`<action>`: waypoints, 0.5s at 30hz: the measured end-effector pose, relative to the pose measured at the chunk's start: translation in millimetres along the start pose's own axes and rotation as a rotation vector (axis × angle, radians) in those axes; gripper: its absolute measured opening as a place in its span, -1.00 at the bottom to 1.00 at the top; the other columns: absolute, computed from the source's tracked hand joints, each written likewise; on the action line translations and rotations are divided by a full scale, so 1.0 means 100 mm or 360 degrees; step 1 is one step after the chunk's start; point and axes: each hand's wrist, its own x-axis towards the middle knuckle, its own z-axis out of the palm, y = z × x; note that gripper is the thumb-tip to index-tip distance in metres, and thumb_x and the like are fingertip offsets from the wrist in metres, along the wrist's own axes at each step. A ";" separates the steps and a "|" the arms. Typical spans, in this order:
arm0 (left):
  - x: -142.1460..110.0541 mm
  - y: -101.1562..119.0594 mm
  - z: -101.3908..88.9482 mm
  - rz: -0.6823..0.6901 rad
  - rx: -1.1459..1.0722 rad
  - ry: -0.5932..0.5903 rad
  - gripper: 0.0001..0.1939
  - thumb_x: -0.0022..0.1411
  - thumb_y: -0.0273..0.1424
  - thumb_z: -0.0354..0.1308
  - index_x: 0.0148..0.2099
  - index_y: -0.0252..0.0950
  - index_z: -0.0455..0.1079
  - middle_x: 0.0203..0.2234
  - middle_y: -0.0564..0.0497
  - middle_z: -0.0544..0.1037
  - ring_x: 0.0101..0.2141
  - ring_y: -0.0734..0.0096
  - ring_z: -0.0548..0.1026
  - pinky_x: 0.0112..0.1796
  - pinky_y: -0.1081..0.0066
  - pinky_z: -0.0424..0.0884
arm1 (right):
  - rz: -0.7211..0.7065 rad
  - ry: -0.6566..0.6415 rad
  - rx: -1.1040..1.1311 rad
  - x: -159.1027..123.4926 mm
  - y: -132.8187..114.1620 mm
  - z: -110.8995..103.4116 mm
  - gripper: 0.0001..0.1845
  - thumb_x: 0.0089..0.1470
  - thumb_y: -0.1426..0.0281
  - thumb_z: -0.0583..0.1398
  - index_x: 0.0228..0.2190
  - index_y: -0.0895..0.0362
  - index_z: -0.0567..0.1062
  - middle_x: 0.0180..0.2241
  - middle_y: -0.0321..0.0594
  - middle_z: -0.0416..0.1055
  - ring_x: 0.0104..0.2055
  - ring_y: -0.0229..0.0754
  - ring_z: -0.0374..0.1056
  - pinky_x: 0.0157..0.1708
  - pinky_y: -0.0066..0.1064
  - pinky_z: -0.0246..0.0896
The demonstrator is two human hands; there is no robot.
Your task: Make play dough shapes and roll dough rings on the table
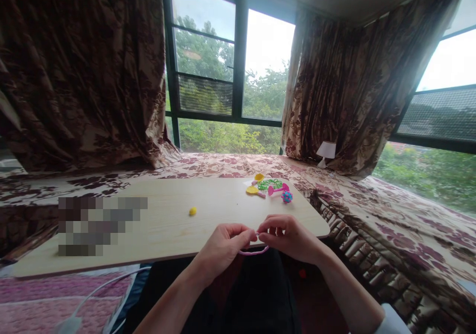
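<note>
My left hand point(232, 240) and my right hand point(284, 235) meet at the near edge of the table point(167, 235). Between them they pinch a thin pink-purple loop point(255, 251), which curves down below the fingers. Its two ends seem to come together at my fingertips, though the fingers partly cover that spot. Beyond my hands lie two yellow-headed toy pieces with pink handles point(253, 190), a green coil of string-like loops point(270, 184), a pink dumbbell-shaped toy point(278, 190) and a blue-and-pink knobbly ball point(286, 197).
A small yellow piece point(192, 211) rests left of my hands. At the table's left end an area is blurred out. Behind are a patterned window ledge point(230, 165), curtains and a small white lamp point(326, 151). A white cable point(104, 285) runs at lower left.
</note>
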 end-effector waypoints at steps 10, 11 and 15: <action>0.01 -0.29 -0.29 -0.0106 0.0097 0.0559 -0.58 0.06 -0.13 0.04 -0.11 -0.28 0.41 -0.19 0.00 0.53 -0.11 0.29 0.42 -0.11 0.39 0.32 | 0.0479 0.0593 -0.0745 0.35 1.00 -0.46 -0.77 -0.02 0.28 0.12 -0.41 0.12 0.53 -0.45 -0.23 0.45 -0.40 -0.22 0.31 -0.41 -0.45 0.11; -0.01 -0.35 -0.32 -0.0117 0.0137 0.0586 -0.58 0.06 -0.13 0.05 -0.12 -0.27 0.41 -0.19 0.01 0.53 -0.11 0.29 0.42 -0.11 0.39 0.32 | 0.0515 0.0625 -0.0801 0.36 1.07 -0.43 -0.78 -0.02 0.29 0.13 -0.41 0.11 0.53 -0.41 -0.21 0.46 -0.36 -0.19 0.31 -0.37 -0.43 0.11; -0.04 -0.60 -0.54 -0.0056 0.0457 0.0729 -0.61 0.03 -0.13 0.04 -0.18 -0.26 0.44 -0.22 0.00 0.53 -0.14 0.26 0.43 -0.09 0.34 0.30 | 0.0538 0.0580 -0.0811 0.33 1.24 -0.19 -0.83 -0.05 0.37 0.15 -0.43 0.12 0.54 -0.42 -0.19 0.47 -0.36 -0.18 0.33 -0.35 -0.43 0.11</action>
